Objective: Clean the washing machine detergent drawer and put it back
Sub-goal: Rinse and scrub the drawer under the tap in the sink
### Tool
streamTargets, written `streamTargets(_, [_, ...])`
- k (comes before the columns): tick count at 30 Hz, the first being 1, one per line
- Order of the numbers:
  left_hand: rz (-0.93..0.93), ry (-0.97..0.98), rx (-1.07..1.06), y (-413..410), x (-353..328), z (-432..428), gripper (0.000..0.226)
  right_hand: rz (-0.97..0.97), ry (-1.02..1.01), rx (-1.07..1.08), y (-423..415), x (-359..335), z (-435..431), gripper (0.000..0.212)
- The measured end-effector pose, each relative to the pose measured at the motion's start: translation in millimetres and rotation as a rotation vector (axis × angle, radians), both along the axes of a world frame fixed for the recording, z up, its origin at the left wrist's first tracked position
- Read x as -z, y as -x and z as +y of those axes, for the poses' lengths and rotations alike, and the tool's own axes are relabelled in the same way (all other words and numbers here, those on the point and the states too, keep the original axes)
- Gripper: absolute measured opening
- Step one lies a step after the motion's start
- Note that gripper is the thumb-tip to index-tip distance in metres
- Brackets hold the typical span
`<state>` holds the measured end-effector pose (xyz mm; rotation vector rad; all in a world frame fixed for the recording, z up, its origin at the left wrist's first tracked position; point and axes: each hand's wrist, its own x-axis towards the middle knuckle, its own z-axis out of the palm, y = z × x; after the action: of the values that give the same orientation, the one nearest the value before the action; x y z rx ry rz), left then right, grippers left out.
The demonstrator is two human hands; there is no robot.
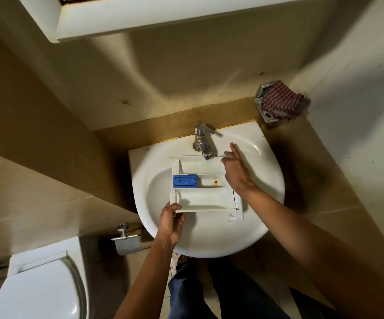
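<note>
detergent drawer (206,199): white, lying across the sink (262,215) basin, its far compartment sitting under the faucet (203,143), blue insert (185,181) in the middle compartment. left hand (171,223): you are gripping the drawer's near left corner, thumb on top. right hand (235,171): you are reaching over the drawer's right end, fingers fairly straight at its far edge; whether they are pinching it cannot be told.

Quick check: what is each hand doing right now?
Left hand: grips the detergent drawer at its near left corner.
Right hand: holds the drawer's far right corner, one finger straight.
</note>
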<state>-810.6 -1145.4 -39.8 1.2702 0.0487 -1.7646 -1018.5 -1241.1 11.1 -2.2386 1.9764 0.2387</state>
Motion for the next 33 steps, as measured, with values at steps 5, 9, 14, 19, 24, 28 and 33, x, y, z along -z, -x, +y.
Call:
streamTargets(5, [-0.076,-0.031,0.108,-2.4,-0.3,-2.9,0.019,0.067,0.007,0.011,1.7,-1.9,0.3,0.037])
streamTargets(9, [-0.094,-0.044,0.112,-6.6,2.9,-1.0,0.016,0.135,0.022,-0.003,-0.6,5.4,2.2,0.039])
streamTargets(14, [-0.091,-0.051,0.082,-7.6,8.6,3.4,0.022,0.182,0.084,0.020,-25.2,14.4,13.1,0.051])
streamTargets(19, [-0.089,-0.075,0.088,-4.2,10.8,-0.3,0.022,0.021,-0.111,-0.017,-46.5,24.2,18.9,0.053])
streamTargets(24, [-0.061,-0.090,0.066,-0.9,13.0,3.7,0.022,-0.025,-0.075,-0.028,-31.4,27.7,19.5,0.041])
streamTargets(28, [-0.075,-0.075,0.075,1.0,9.8,2.8,0.018,0.045,-0.069,0.042,-29.3,25.9,22.4,0.029])
streamTargets(33, [-0.137,-0.056,0.124,3.5,5.5,-4.7,0.020,-0.138,-0.227,0.150,-58.5,22.7,6.8,0.037])
